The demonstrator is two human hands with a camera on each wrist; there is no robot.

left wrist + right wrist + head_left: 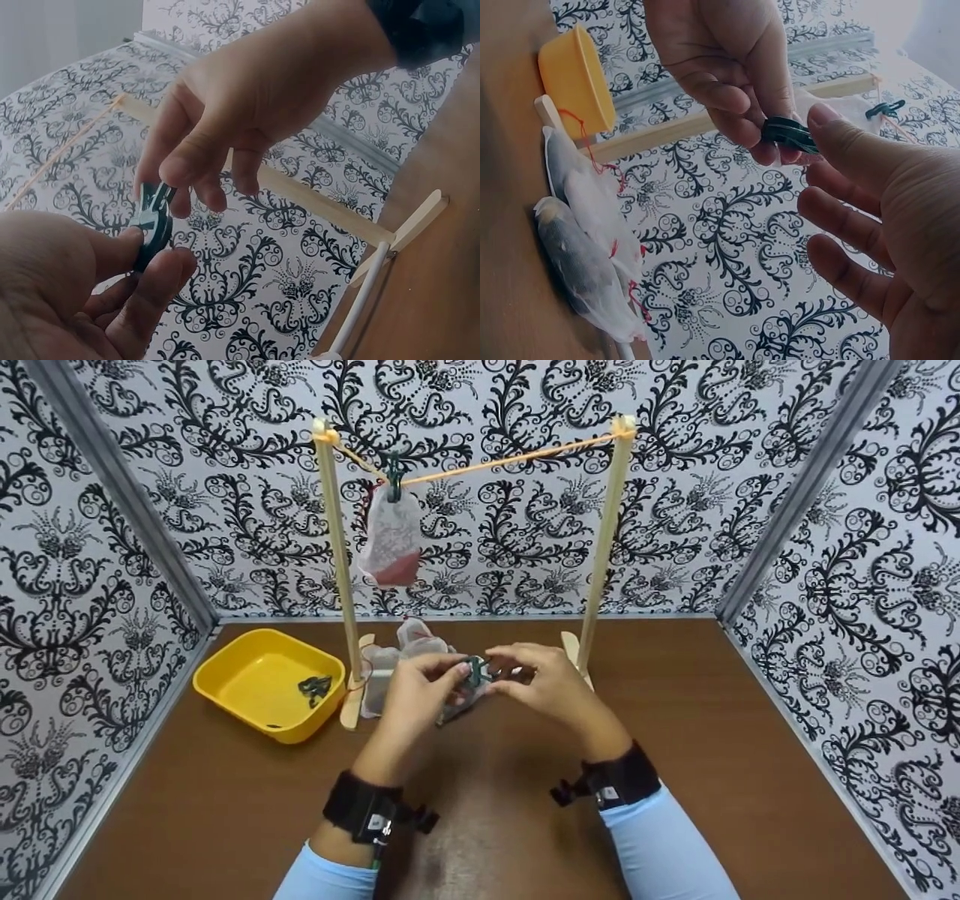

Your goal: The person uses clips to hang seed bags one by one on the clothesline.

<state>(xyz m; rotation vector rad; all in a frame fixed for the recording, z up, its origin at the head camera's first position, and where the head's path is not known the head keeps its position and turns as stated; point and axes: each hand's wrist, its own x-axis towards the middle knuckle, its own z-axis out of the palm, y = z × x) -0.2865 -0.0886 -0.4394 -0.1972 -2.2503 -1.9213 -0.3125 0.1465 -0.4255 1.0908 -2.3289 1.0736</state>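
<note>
A dark green clothespin (pixel 474 671) (pixel 152 232) (pixel 787 133) is held between both hands above the table. My left hand (pixel 420 682) pinches its body between thumb and fingers. The thumb and forefinger of my right hand (pixel 551 679) pinch its other end, while the remaining fingers are spread apart. Below and behind the hands lie several white mesh bags (pixel 585 262) with red drawstrings, partly covered by the hands in the head view. Another white bag (pixel 391 529), pink at its bottom, hangs from an orange string (pixel 517 459) by a green clothespin (pixel 394 480).
Two upright wooden posts (pixel 604 540) carry the string, which sags at the hanging bag. At the left stands a yellow basin (pixel 247 679) with several dark green clothespins (pixel 315 688) inside. Patterned walls (pixel 847 555) enclose the brown table (pixel 697 720) at the back and sides.
</note>
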